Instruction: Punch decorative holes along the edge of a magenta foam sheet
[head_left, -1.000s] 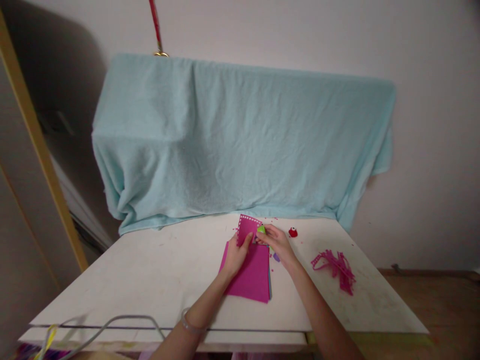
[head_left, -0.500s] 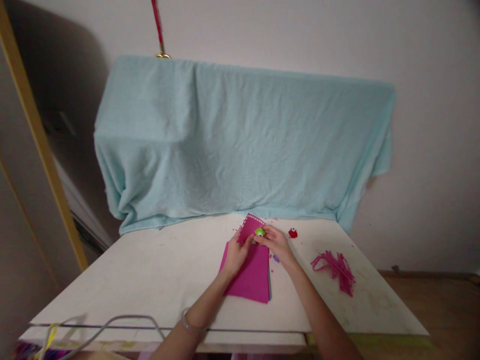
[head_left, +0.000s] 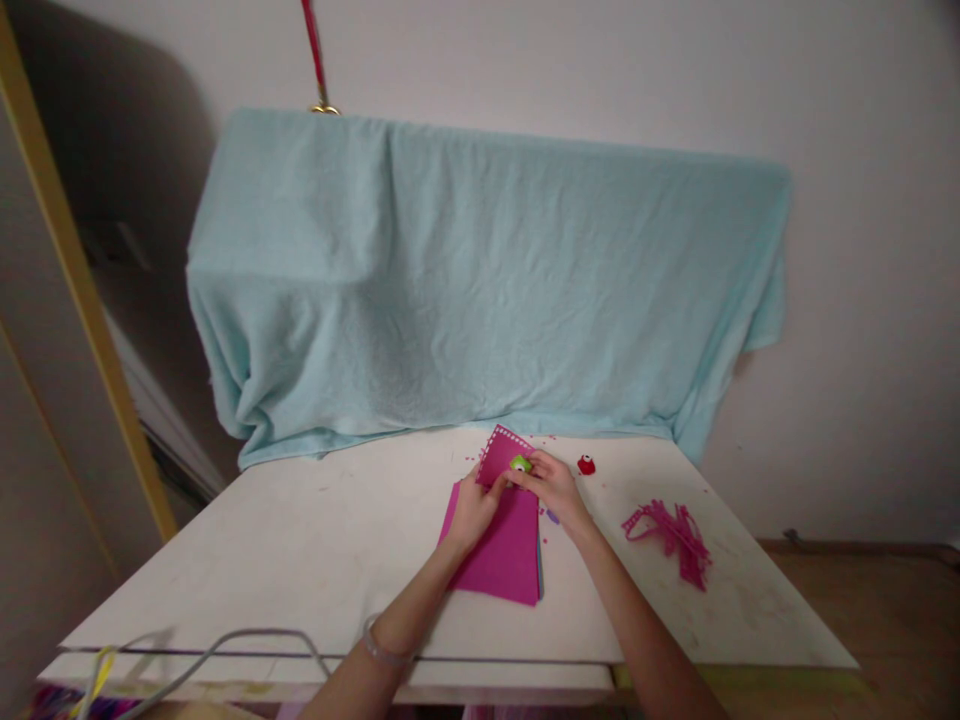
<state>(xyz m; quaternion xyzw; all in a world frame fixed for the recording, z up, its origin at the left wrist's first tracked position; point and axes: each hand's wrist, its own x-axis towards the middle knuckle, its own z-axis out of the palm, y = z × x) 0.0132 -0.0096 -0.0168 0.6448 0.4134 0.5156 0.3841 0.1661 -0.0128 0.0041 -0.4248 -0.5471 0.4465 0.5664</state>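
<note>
My left hand (head_left: 475,508) is closed on a small magenta paper sheet (head_left: 495,455) with a row of punched holes along its edges. At the sheet's right side my right hand (head_left: 553,486) grips a small green paper punch (head_left: 520,464) with a white, eye-like round on it. The thumbs nearly meet at the punch, and the fingers partly hide it and the sheet's lower corner. Beneath both hands lies a stack of larger paper (head_left: 499,560), magenta on top with a bluish sheet showing at its right edge.
A small red object with a white round (head_left: 586,465) sits right of my hands. Tangled magenta paper strips (head_left: 671,540) lie farther right. Tiny scraps and a purple piece (head_left: 553,516) are scattered nearby. A light blue cloth (head_left: 487,280) hangs behind the white table (head_left: 300,540); a grey cable (head_left: 247,634) crosses its front edge.
The magenta sheet and the punch have barely shifted, with a slight movement of the fingers on them. Everything else lies as before.
</note>
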